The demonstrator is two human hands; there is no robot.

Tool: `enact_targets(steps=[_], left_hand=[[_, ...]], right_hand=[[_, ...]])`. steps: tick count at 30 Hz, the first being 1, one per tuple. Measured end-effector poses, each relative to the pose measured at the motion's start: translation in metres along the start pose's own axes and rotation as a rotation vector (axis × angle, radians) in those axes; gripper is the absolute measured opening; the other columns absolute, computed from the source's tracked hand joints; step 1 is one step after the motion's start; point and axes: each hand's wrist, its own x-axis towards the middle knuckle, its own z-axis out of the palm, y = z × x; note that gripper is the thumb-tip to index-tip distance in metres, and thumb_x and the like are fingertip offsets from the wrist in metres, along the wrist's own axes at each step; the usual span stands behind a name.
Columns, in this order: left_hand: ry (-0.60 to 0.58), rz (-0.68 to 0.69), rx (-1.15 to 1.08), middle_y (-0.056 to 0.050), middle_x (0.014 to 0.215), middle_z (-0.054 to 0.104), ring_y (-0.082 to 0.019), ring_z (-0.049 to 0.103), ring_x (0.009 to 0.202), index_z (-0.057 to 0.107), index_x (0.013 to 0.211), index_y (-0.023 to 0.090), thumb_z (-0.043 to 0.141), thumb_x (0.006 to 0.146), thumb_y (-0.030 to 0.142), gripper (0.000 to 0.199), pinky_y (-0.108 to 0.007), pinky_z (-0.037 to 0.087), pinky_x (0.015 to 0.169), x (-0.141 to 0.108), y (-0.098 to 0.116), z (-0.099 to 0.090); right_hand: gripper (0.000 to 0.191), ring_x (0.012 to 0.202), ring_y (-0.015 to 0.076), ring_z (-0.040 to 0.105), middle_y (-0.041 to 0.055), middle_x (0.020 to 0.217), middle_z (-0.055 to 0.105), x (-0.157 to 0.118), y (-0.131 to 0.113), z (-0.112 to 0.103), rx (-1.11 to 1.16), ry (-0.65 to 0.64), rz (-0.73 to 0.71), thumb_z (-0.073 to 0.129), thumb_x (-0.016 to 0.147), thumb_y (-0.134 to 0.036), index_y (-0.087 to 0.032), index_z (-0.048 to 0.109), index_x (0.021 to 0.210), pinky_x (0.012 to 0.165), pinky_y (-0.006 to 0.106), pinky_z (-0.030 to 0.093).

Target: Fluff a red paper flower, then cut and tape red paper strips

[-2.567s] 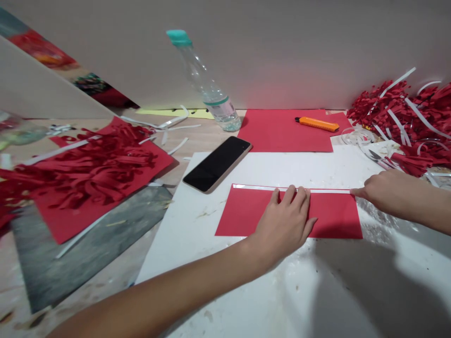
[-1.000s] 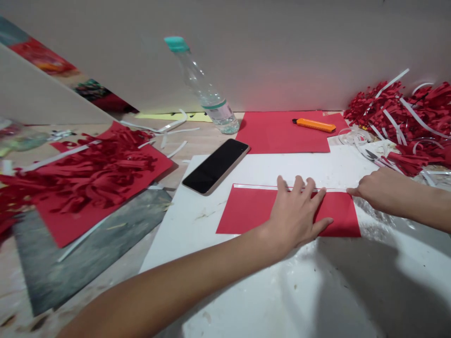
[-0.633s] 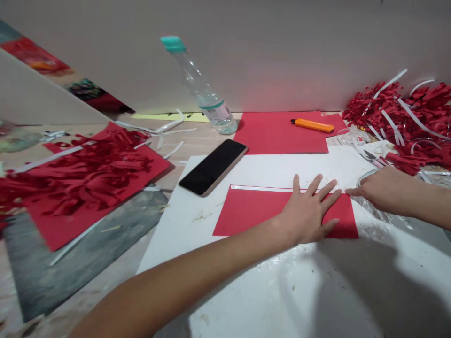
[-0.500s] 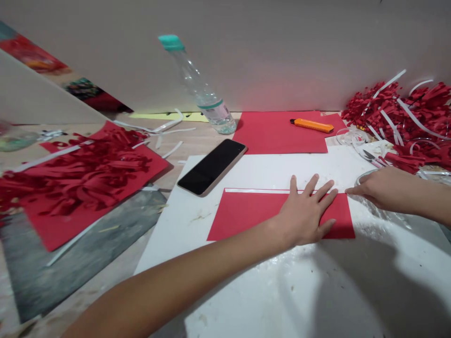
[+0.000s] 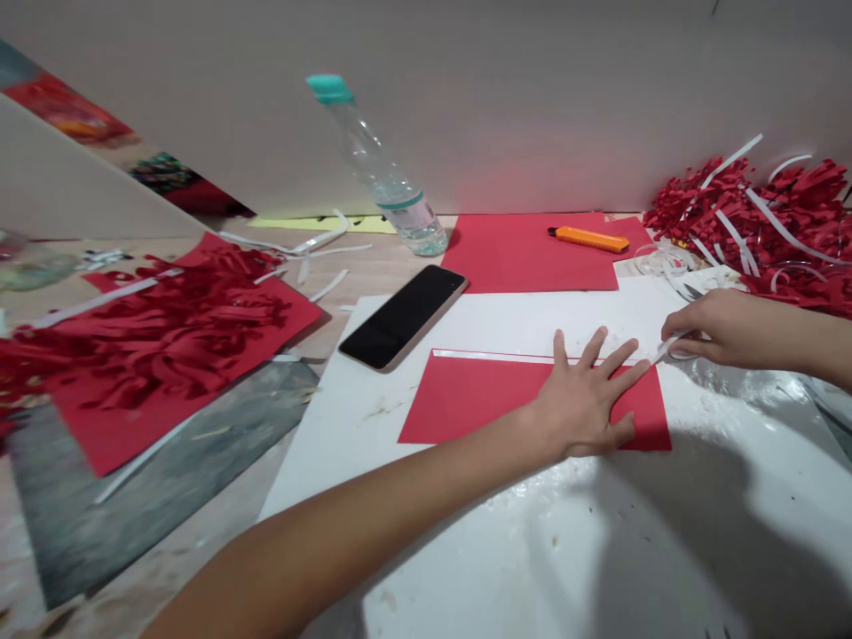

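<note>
A sheet of red paper (image 5: 479, 399) lies flat on the white board, with a white strip of tape (image 5: 493, 355) running along its far edge. My left hand (image 5: 582, 404) rests on the sheet, fingers spread wide across the far edge and strip. Just beyond the sheet's far right corner, my right hand (image 5: 709, 324) pinches white tape (image 5: 658, 351) that stretches from that corner. A curved white piece, perhaps the tape roll, shows under the fingers, mostly hidden. Part of a pair of scissors (image 5: 692, 291) shows behind the right hand.
A black phone (image 5: 405, 318) lies left on the white board (image 5: 466, 541). Behind are a plastic bottle (image 5: 406, 209), more red paper (image 5: 519, 257) and an orange cutter (image 5: 589, 238). Red fringed paper heaps lie left (image 5: 179, 328) and right (image 5: 799, 209).
My right hand has lifted slightly up and away from the sheet's corner, and tape now shows stretched between. The sheet has turned a little; my left hand stays spread on it.
</note>
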Motion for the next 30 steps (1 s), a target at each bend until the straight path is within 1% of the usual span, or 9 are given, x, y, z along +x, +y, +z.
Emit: enact_targets(steps=[5, 8, 9, 11, 14, 16, 23, 27, 30], left_hand=[[0.074, -0.032, -0.071, -0.010, 0.166, 0.024, -0.047, 0.016, 0.150, 0.038, 0.154, 0.023, 0.043, 0.096, 0.049, 0.063, -0.083, 0.011, 0.107, 0.002, 0.002, -0.012], [0.187, -0.058, -0.230, -0.017, 0.143, 0.057, -0.038, 0.048, 0.132, 0.053, 0.141, 0.015, 0.046, 0.097, 0.043, 0.052, -0.062, 0.035, 0.107, 0.008, -0.006, -0.029], [0.206, -0.081, -0.301, -0.016, 0.128, 0.067, -0.035, 0.058, 0.119, 0.058, 0.135, 0.014, 0.048, 0.096, 0.043, 0.049, -0.053, 0.043, 0.101, 0.011, -0.011, -0.035], [0.194, -0.102, -0.449, -0.011, 0.102, 0.074, -0.027, 0.065, 0.096, 0.069, 0.118, 0.014, 0.052, 0.094, 0.043, 0.041, -0.038, 0.048, 0.085, 0.017, -0.022, -0.046], [0.159, -0.080, -0.689, -0.004, 0.079, 0.070, -0.016, 0.060, 0.072, 0.075, 0.088, 0.014, 0.060, 0.089, 0.037, 0.027, -0.027, 0.042, 0.069, 0.024, -0.038, -0.055], [0.137, -0.046, -0.824, -0.001, 0.071, 0.064, -0.012, 0.053, 0.065, 0.073, 0.079, 0.014, 0.062, 0.088, 0.038, 0.027, -0.025, 0.039, 0.065, 0.024, -0.046, -0.058], [-0.009, 0.008, -1.195, 0.002, 0.071, 0.056, -0.010, 0.044, 0.064, 0.069, 0.083, 0.016, 0.070, 0.083, 0.047, 0.032, -0.026, 0.036, 0.065, 0.020, -0.054, -0.056], [0.024, 0.011, -1.455, -0.001, 0.080, 0.060, -0.011, 0.051, 0.074, 0.068, 0.077, 0.016, 0.078, 0.077, 0.046, 0.032, -0.027, 0.040, 0.075, 0.023, -0.056, -0.050], [0.062, -0.037, -1.474, 0.000, 0.080, 0.063, -0.012, 0.052, 0.073, 0.071, 0.079, 0.017, 0.080, 0.074, 0.044, 0.029, -0.027, 0.040, 0.076, 0.023, -0.060, -0.054]], right_hand=[[0.023, 0.082, 0.0237, 0.067, 0.0086, 0.091, 0.075, 0.000, -0.007, 0.002, 0.041, 0.152, -0.067, 0.051, 0.094, -0.027, -0.019, 0.073, 0.099, 0.071, 0.031, 0.041], [0.022, 0.086, 0.0252, 0.065, 0.0097, 0.089, 0.074, 0.003, -0.014, -0.004, 0.046, 0.262, -0.170, 0.052, 0.094, -0.025, -0.019, 0.073, 0.098, 0.078, 0.035, 0.043], [0.022, 0.087, 0.0254, 0.065, 0.0098, 0.089, 0.073, 0.005, -0.016, -0.007, 0.052, 0.299, -0.197, 0.053, 0.094, -0.025, -0.019, 0.074, 0.099, 0.080, 0.036, 0.043], [0.022, 0.087, 0.0255, 0.064, 0.0098, 0.089, 0.074, 0.008, -0.018, -0.015, 0.067, 0.365, -0.229, 0.053, 0.093, -0.025, -0.019, 0.074, 0.099, 0.082, 0.038, 0.043], [0.022, 0.086, 0.0253, 0.064, 0.0094, 0.088, 0.074, 0.010, -0.020, -0.023, 0.080, 0.435, -0.237, 0.054, 0.093, -0.026, -0.019, 0.074, 0.096, 0.081, 0.038, 0.043], [0.022, 0.084, 0.0248, 0.064, 0.0092, 0.087, 0.074, 0.010, -0.020, -0.026, 0.090, 0.478, -0.223, 0.054, 0.094, -0.028, -0.019, 0.074, 0.096, 0.080, 0.038, 0.043], [0.020, 0.087, 0.0228, 0.066, 0.0073, 0.091, 0.074, 0.008, -0.020, -0.028, 0.181, 0.612, -0.194, 0.056, 0.094, -0.032, -0.021, 0.072, 0.095, 0.082, 0.036, 0.045], [0.021, 0.082, 0.0211, 0.067, 0.0063, 0.090, 0.074, 0.003, -0.022, -0.033, 0.246, 0.602, -0.160, 0.054, 0.094, -0.032, -0.021, 0.071, 0.094, 0.076, 0.033, 0.047], [0.020, 0.076, 0.0201, 0.066, 0.0057, 0.086, 0.073, 0.001, -0.023, -0.031, 0.290, 0.593, -0.114, 0.055, 0.092, -0.034, -0.021, 0.070, 0.092, 0.071, 0.032, 0.046]])
